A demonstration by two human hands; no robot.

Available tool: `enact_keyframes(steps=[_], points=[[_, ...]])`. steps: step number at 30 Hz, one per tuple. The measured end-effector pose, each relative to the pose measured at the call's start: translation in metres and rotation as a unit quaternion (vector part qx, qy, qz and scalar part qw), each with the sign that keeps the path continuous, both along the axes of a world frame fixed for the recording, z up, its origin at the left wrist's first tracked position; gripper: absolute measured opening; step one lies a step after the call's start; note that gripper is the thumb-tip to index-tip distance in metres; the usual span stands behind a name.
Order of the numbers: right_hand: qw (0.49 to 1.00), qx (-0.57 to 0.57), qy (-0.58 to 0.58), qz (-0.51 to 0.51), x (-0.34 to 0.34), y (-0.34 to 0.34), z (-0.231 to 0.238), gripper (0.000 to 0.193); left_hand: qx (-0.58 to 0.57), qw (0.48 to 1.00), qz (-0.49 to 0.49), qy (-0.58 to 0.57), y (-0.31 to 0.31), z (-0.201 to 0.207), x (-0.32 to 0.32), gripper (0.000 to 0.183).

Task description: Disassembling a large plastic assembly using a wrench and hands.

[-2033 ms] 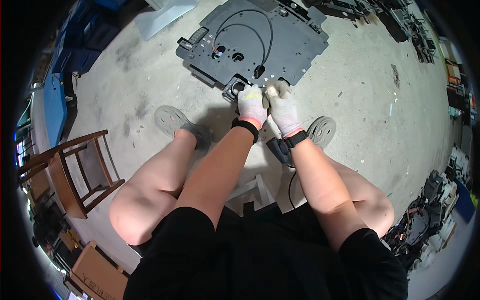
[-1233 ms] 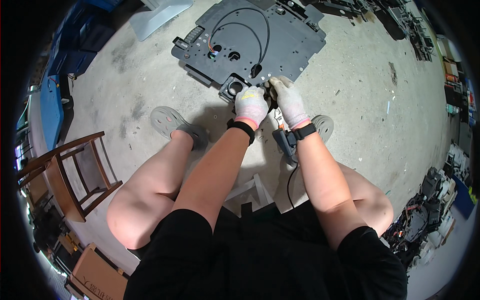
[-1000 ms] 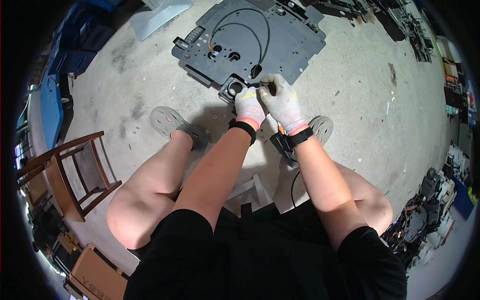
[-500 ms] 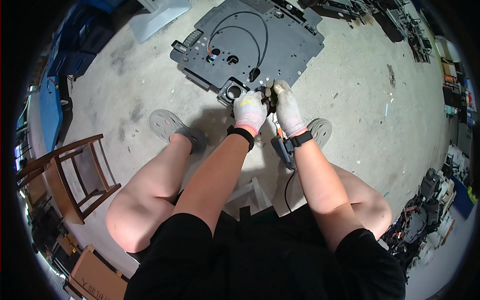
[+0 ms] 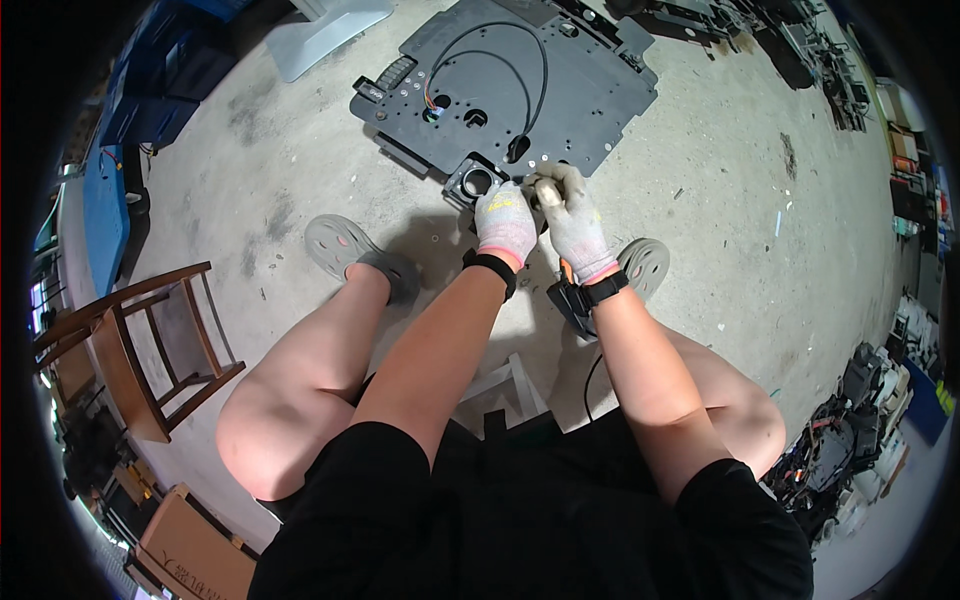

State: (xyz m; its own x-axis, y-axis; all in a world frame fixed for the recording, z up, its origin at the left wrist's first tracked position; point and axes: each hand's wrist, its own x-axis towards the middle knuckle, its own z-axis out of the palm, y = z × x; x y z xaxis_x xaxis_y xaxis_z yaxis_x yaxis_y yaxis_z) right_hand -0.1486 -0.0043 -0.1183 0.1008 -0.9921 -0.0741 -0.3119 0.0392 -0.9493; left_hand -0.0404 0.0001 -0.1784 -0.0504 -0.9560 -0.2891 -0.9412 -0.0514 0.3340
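Observation:
A large dark grey metal plate (image 5: 560,110), with holes, loose black cable and coloured wires, lies on the floor ahead of me. At its near edge sits a square bracket with a round opening (image 5: 478,181). My left hand (image 5: 507,220), in a whitish glove, is closed beside that bracket; its fingertips and whatever they grip are hidden. My right hand (image 5: 575,220), also gloved, is just to the right with its fingers curled together by the plate's near edge. An orange-handled tool (image 5: 566,271) shows partly under the right palm, its working end hidden.
A dark boxy device (image 5: 572,303) with a cable hangs at my right wrist. My feet in grey clogs (image 5: 340,245) flank the work. A wooden chair (image 5: 150,350) stands left, a cardboard box (image 5: 195,550) lower left. Piled parts (image 5: 830,440) lie right, more dark machine parts (image 5: 780,40) far right.
My right hand has turned and its fingers have curled in, covering more of the orange-handled tool. The left hand stays by the bracket. The whole view has shifted slightly.

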Motion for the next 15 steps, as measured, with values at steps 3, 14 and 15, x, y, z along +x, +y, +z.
enact_keyframes(steps=[3,14,15], points=[[0.987,0.13,-0.091,-0.021,-0.009,0.0,-0.003,0.026,0.044,0.999,-0.015,-0.025,0.0,0.013,-0.001,0.019],[0.99,0.028,0.138,0.017,-0.009,-0.02,0.005,0.025,-0.013,1.0,0.012,0.005,0.002,0.019,-0.002,0.018],[0.99,0.028,0.139,0.016,-0.008,-0.014,0.006,0.025,-0.017,1.0,0.011,0.009,0.002,0.022,-0.002,0.017]])
